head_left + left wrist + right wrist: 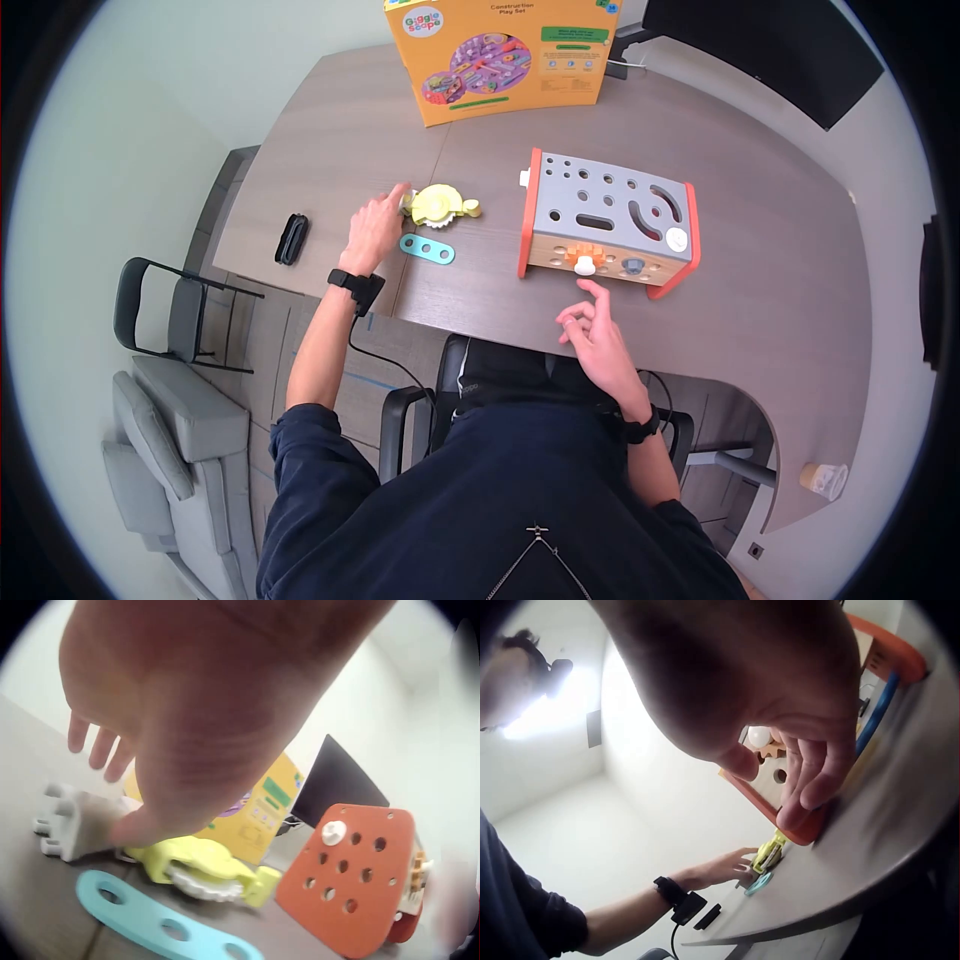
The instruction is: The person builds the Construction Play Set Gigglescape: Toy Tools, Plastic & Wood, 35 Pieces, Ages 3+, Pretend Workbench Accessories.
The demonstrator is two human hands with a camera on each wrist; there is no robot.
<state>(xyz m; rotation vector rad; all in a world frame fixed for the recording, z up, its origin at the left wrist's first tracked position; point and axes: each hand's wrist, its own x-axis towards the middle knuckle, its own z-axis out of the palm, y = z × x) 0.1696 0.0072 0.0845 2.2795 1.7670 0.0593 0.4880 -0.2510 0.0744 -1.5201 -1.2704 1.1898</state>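
Observation:
My left hand [375,228] pinches a small grey pegged piece [66,825] between thumb and forefinger at the left end of the yellow toy [437,205]; its other fingers hang free. The yellow toy has a white toothed wheel under it. Just in front lies a turquoise three-hole strip [427,249]. My right hand [603,350] is in front of the toy workbench [610,205], fingers loosely bent and holding nothing. On the workbench's front are an orange gear [584,252] with a white knob [585,267] and a blue-grey nut [633,267].
A yellow box [505,60] stands at the table's back, beside a black monitor [770,50]. A black case [291,239] lies at the table's left edge. At the far right is a cup [823,480]. A blue rod [877,712] shows beside the workbench in the right wrist view.

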